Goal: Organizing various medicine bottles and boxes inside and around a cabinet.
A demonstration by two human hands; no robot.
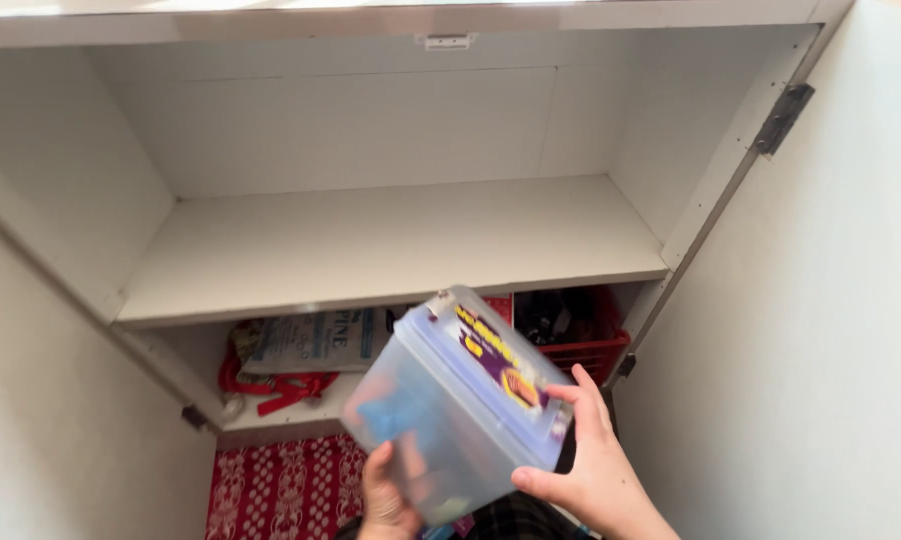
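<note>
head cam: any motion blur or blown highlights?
Head view: the translucent plastic box and both hands, left and right, are motion-blurred; the cabinet's top edge is overexposed; the upper shelf stays sharp; the lower compartment sits in shadow.

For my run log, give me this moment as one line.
left hand: under box | right hand: on lid edge | box: tilted, before cupboard | upper shelf

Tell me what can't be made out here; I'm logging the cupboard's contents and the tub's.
All in the head view:
- Plastic tub: contents blurred and veiled by its cloudy walls; only blue shapes show.
- Left hand: cut off by the bottom edge, fingers behind the tub.
- Right hand: wrist cut off by the bottom edge.
- Lower shelf: red basket and sack partly hidden by the upper shelf and the tub.
</note>
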